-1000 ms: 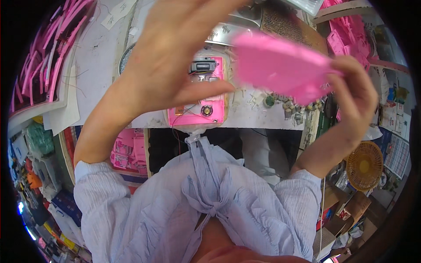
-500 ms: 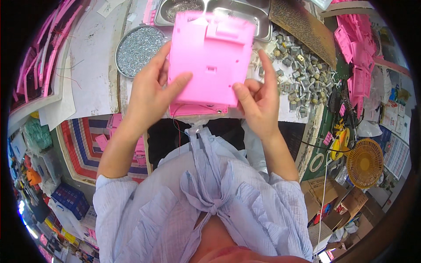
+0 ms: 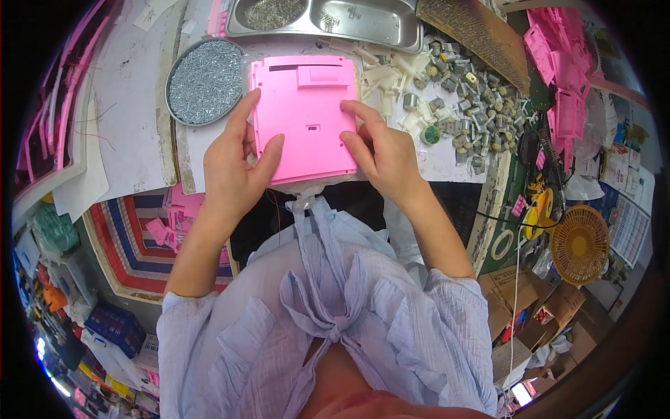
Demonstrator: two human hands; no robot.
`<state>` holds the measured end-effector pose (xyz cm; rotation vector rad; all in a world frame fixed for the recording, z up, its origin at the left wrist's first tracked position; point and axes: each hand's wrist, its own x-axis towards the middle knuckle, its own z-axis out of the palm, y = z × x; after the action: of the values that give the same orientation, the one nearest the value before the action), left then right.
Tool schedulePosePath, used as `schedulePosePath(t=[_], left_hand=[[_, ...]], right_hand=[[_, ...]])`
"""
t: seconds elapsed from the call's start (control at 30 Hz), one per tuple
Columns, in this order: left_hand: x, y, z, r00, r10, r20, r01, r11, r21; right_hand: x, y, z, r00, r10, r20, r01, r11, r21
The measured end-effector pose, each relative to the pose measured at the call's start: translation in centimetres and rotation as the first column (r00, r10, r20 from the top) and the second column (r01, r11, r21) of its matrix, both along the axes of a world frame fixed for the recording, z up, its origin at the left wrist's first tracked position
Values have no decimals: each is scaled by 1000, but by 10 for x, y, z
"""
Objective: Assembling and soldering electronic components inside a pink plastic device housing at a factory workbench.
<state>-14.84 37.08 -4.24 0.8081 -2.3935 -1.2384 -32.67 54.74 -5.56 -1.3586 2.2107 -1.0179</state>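
Observation:
A flat, roughly square pink plastic panel (image 3: 301, 115) lies at the table's front edge, with a raised block and a slot near its far end and a small opening mid-face. My left hand (image 3: 241, 155) is closed on its left edge, thumb on the face and some fingers hidden beside the edge. My right hand (image 3: 380, 149) pinches the right edge, with thumb and forefinger on the border and the other fingers curled. Clear plastic wrap (image 3: 305, 190) shows beneath the panel's near edge.
A round tray of small screws (image 3: 204, 82) stands left of the panel. Behind it sits a steel compartment tray (image 3: 373, 24). Small metal motors (image 3: 481, 115) and white plastic parts (image 3: 391, 75) are heaped to the right. More pink parts (image 3: 569, 105) pile up at far right.
The pink panel has come down toward the table and slightly left, both hands moving with it. A pink piece that showed under its near edge is now covered. My right fingers have closed in.

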Motion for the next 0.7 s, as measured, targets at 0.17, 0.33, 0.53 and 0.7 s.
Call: schedulePosePath(t=[0.17,0.33,0.53,0.7], left_hand=[[6,5,0,993,70,93,-71,997,7],[5,4,-3,1000,20,18,-12,926,-378],[10,4,-28,996,38,-78,-47,992,-120],[13,-5,-23,998,10,-59,-12,1000,-26]], right_hand=[[-1,-2,-1,999,47,-18,-48,995,-88],[3,-4,5,985,83,-149,-86,996,-12],[6,-11,21,947,175,-270,-129,975,179],[0,-18,29,923,225,-311,-154,959,237]])
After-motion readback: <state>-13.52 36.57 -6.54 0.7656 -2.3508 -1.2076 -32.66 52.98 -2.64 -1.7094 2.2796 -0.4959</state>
